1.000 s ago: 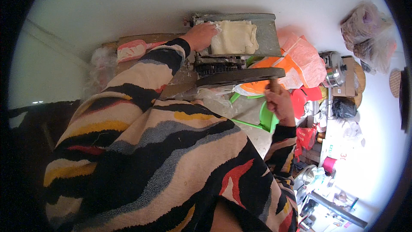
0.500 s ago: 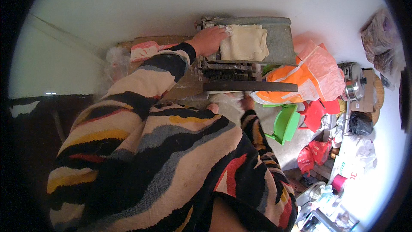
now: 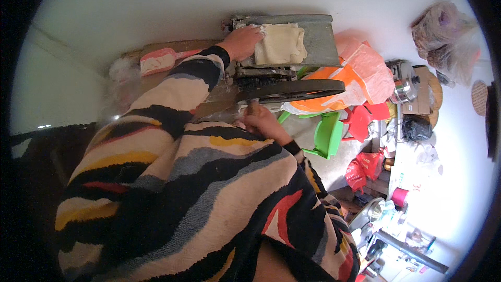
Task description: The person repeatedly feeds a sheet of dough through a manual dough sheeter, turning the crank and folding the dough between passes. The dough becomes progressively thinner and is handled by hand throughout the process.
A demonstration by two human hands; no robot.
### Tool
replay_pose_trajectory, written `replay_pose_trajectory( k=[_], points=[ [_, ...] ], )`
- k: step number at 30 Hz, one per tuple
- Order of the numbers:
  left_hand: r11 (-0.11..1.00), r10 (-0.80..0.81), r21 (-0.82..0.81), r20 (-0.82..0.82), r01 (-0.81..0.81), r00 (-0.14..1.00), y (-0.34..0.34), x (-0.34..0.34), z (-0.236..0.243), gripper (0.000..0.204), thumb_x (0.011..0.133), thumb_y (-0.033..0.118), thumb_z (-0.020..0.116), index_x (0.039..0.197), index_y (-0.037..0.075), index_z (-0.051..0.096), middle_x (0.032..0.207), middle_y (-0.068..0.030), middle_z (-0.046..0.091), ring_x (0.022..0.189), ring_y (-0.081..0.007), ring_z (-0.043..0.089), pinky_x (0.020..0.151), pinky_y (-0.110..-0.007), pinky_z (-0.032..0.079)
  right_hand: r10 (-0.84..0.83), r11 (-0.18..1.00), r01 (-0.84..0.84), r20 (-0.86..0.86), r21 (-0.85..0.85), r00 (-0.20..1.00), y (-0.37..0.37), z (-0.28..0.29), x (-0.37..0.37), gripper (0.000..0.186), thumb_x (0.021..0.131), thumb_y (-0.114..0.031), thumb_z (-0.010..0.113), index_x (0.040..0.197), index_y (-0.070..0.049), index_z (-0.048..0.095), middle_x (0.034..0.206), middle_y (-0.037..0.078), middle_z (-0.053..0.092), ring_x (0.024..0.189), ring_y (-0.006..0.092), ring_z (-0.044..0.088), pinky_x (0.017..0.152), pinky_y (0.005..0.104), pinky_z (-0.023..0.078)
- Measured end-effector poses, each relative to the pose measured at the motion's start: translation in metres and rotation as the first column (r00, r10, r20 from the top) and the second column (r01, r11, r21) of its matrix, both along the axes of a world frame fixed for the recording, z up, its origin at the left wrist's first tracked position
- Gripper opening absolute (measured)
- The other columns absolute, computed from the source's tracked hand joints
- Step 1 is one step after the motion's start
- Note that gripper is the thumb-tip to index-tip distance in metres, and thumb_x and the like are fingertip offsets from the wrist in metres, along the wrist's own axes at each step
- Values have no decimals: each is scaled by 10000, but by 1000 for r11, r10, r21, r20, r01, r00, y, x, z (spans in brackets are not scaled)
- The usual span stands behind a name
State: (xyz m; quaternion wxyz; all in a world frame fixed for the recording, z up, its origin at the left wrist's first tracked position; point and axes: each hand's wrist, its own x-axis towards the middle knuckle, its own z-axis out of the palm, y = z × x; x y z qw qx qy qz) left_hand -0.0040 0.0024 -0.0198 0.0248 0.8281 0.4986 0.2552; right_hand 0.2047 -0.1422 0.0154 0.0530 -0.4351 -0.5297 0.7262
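Pressing a pale folded dough sheet [image 3: 282, 44] onto the grey metal tray [image 3: 319, 42] of a dough-rolling machine at 12 o'clock, the left hand [image 3: 241, 43] lies flat, fingers released, while the right hand [image 3: 262, 120] has fingers clenched on the handle of the dark crank wheel [image 3: 289, 90] near centre.

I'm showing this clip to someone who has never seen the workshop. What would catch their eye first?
Probably the striped sleeve filling the lower left, then the pale dough sheet on the grey metal machine at top centre, with the left hand pressed against its edge. Just below, the right hand grips a handle under the big dark wheel, and orange bags and a green plastic chair stand out at right.
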Motion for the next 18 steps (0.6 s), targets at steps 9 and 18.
replay_pose_trajectory(
  k=[9,18],
  points=[
    [968,-5,-249,-74,-13,997,2,0,11,311,754,41,487,1050,-6,570,1081,-175,551,1100,-355,484,977,-420,385,-475,845,399,158,355,866,52,111,123,230,753,-104,674,929,-31,547,607,-19,468,446,74,441,394,226,331],
    [955,16,-291,-147,-58,989,-2,2,19,353,786,45,463,1124,0,553,1207,-174,517,1159,-345,453,988,-414,378,-455,510,-360,600,781,658,128,-103,252,183,754,-178,593,768,2,563,688,174,584,629,317,590,554,420,450]
  ],
)
